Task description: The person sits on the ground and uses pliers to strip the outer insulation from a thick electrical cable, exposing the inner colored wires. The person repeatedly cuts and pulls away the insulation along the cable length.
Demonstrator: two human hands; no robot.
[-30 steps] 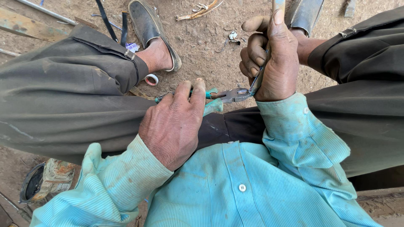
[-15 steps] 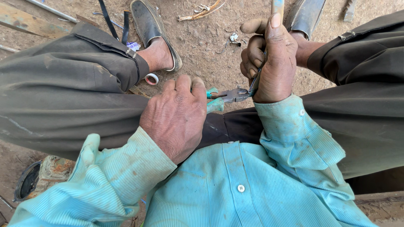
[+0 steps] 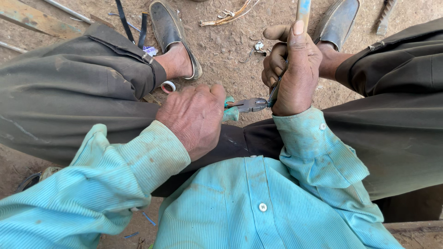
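My left hand (image 3: 196, 117) is closed around the green handles of a pair of pliers (image 3: 247, 105), whose metal jaws point right. My right hand (image 3: 290, 64) grips a thin flat strip (image 3: 303, 14) held upright, its lower end meeting the plier jaws near my right wrist. Both hands work above my lap, between my knees in dark olive trousers. I wear a light turquoise shirt. The part of the strip inside my right fist is hidden.
Dirt ground lies below. My feet are in dark slip-on shoes (image 3: 170, 32). A small white ring (image 3: 168, 86) lies by my left ankle. Dark straps (image 3: 131, 23), a wooden plank (image 3: 32, 20), twigs (image 3: 228, 16) and small scraps lie farther out.
My left hand with the pliers has shifted slightly right and up toward my right hand. The right hand keeps its hold on the strip.
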